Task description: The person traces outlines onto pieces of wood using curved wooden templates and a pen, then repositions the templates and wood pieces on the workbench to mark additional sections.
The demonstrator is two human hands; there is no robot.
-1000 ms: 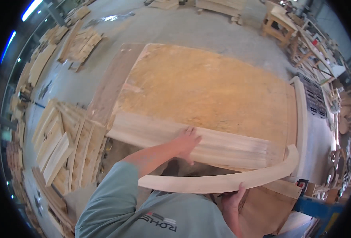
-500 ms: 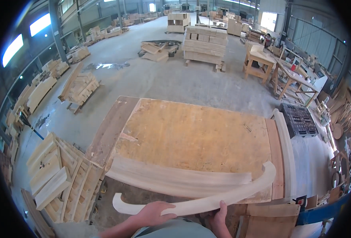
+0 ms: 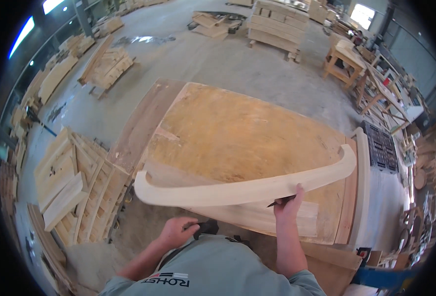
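A long, pale curved wooden piece (image 3: 218,193), with both ends turned up, spans the near part of the wooden worktable (image 3: 237,133). My right hand (image 3: 288,209) grips its lower edge right of the middle, thumb on the face. A dark pointed tool (image 3: 281,201), its kind unclear, is tucked in that same hand. Off the wood, at my waist, my left hand (image 3: 179,232) has its fingers curled beside a black item (image 3: 207,227); whether it holds that item is unclear. Beneath the curved piece lies a flat pale board (image 3: 306,218), partly covered.
Stacked wooden parts (image 3: 70,187) stand on the left. Another curved length (image 3: 362,182) lies along the table's right edge, with a black plastic pallet (image 3: 379,147) beyond. Farther off are a timber stack (image 3: 277,28) and a small wooden bench (image 3: 343,56).
The curved piece has moved up and farther over the table. My left hand has let go of it and drawn back to my waist; my right hand still grips it. The view has tilted down.
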